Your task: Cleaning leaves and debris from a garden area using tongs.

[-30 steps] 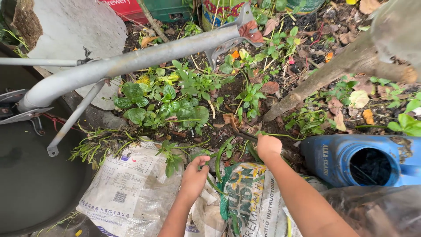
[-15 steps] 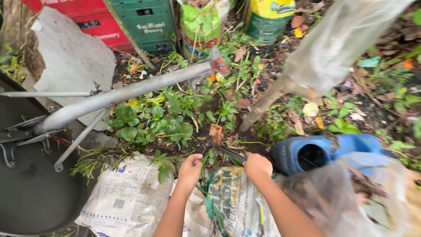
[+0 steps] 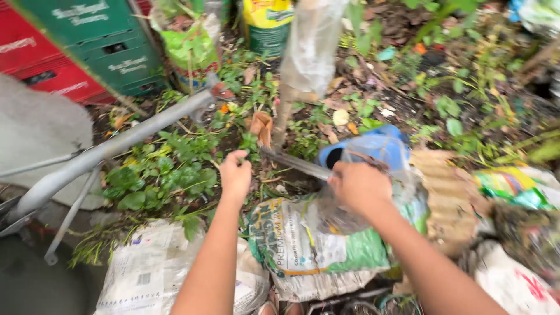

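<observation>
The left hand (image 3: 235,174) is curled into a loose fist above the weeds (image 3: 169,169), its fingers closed around what looks like a thin green stem, though blur makes that hard to confirm. The right hand (image 3: 360,186) is clenched around a long, narrow blade-like tool (image 3: 291,162) that runs up and to the left from the fist, ending near a brown dead leaf (image 3: 262,125) at the foot of a thin trunk (image 3: 284,119). A clear plastic sheet (image 3: 350,192) lies crumpled under and around the right hand. Just behind that hand lies a blue plastic jug (image 3: 373,146) on its side, its dark mouth facing left. Below both hands sit a green and white printed sack (image 3: 303,251) and a white sack (image 3: 140,274). A grey metal pipe (image 3: 111,149) slants across the left, and red and green crates (image 3: 76,52) stand at the top left.
</observation>
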